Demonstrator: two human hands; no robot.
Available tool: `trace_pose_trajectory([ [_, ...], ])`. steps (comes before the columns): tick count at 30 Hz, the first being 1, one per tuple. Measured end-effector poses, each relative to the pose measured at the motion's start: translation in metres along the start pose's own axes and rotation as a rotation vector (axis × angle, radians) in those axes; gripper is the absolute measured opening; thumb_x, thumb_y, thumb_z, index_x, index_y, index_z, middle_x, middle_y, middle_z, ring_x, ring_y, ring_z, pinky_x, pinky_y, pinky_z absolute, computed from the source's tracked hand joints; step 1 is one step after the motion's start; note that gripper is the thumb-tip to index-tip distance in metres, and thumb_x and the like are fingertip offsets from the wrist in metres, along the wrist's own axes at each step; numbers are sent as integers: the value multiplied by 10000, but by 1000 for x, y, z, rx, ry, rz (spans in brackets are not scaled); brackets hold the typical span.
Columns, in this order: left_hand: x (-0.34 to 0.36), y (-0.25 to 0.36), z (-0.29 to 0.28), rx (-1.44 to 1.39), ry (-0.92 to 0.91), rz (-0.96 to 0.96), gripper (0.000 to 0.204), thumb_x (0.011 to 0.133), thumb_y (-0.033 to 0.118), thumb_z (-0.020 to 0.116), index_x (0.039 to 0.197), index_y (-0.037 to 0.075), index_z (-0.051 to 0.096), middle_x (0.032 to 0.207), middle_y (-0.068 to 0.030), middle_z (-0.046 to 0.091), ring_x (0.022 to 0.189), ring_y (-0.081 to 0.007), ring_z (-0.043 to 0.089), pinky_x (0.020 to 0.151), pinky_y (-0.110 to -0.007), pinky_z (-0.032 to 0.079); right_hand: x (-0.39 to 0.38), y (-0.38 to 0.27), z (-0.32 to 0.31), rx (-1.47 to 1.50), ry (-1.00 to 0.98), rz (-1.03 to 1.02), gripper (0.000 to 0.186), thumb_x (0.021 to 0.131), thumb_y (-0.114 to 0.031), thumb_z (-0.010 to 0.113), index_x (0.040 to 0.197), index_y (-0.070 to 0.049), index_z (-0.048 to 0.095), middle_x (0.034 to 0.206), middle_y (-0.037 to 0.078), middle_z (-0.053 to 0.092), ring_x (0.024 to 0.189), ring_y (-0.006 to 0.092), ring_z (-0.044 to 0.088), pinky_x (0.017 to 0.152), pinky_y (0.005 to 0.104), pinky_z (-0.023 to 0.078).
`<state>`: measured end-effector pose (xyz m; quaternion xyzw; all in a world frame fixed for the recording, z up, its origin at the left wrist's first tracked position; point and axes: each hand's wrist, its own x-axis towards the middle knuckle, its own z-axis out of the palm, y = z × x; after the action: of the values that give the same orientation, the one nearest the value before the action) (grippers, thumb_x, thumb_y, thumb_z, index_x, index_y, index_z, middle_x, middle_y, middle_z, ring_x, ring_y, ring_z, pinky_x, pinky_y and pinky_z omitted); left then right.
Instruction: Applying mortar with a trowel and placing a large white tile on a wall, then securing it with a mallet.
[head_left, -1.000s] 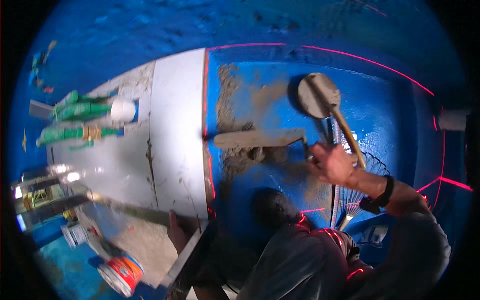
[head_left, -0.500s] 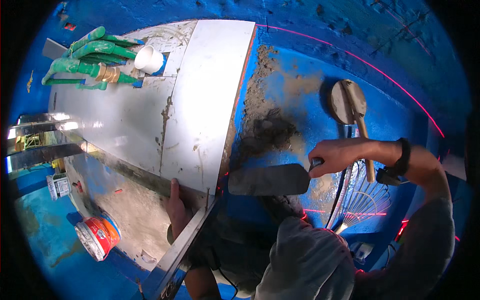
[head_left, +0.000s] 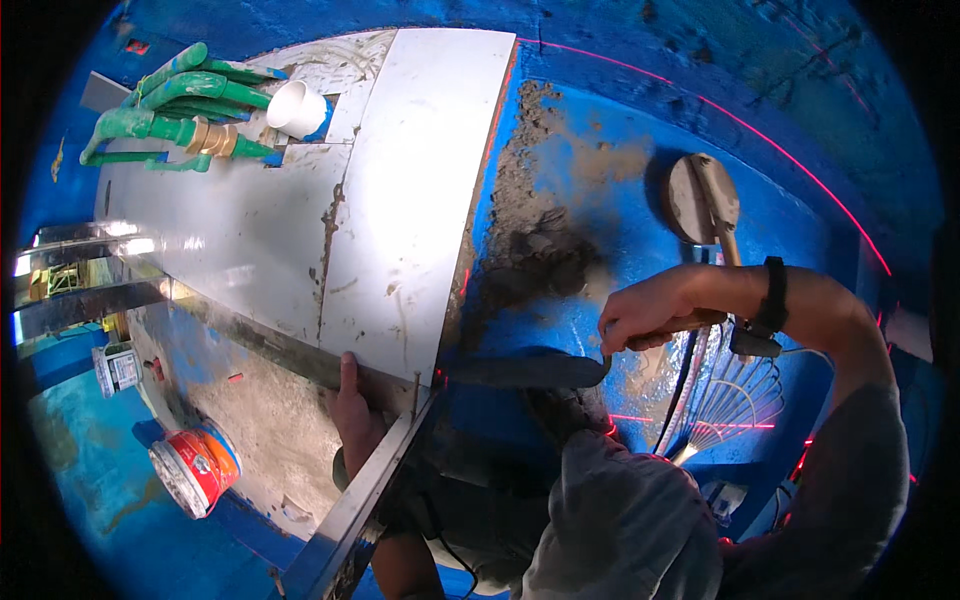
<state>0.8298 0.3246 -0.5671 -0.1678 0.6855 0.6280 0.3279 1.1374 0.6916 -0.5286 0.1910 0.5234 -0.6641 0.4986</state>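
Note:
My right hand grips the wooden handle of a trowel. The dark blade points left and is seen nearly edge-on, its tip close to the near corner of a white tile panel. My left hand is at the panel's near edge, thumb laid over a long grey bar and the other fingers hidden beneath. Beyond the trowel, a heap of wet mortar lies on the blue floor beside the panel.
Green pipes and a white pipe sleeve stick up at the far left. A wooden-handled mallet and a wire rake head lie to the right. A red-and-white bucket is at lower left, and a metal rail slants below my left hand.
The trowel has turned from showing its flat face to nearly edge-on, and its blade sits slightly farther left. My right hand has rolled with it. My left hand has stayed in place.

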Motion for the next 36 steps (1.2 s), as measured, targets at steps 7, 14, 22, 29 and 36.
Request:
trace_pose_trajectory([
  [7,-13,9,6,-3,22,25,634,1016,241,718,1495,-65,435,1448,-163,565,1277,-273,572,1094,-403,481,12,-27,-31,-58,-111,48,304,991,-293,637,812,-48,628,635,21,563,522,118,528,456,312,416],
  [14,-9,0,4,-42,-53,20,705,1005,264,729,1554,-13,386,1507,-138,520,1330,-276,533,1142,-404,432,33,-56,-77,-122,-246,145,309,989,-283,611,793,-44,614,576,41,547,432,143,488,439,322,400],
  [22,-29,14,24,24,49,7,743,998,271,737,1565,-7,347,1538,-160,476,1361,-295,511,1160,-434,418,56,-112,-102,-315,-315,259,320,975,-311,633,795,-49,603,567,43,544,421,149,494,426,324,395],
  [29,-19,7,17,6,28,2,696,1011,274,721,1543,-12,375,1506,-158,505,1332,-291,532,1128,-433,445,39,-94,-106,-240,-314,179,336,972,-351,643,784,-75,609,563,28,548,421,160,503,414,336,395],
  [36,-25,15,22,39,-97,54,662,1029,298,693,1534,-15,401,1470,-149,542,1292,-288,556,1095,-431,468,-15,-73,-86,-141,-105,0,380,1030,-307,599,744,-58,578,561,11,527,437,112,472,442,306,377],
])
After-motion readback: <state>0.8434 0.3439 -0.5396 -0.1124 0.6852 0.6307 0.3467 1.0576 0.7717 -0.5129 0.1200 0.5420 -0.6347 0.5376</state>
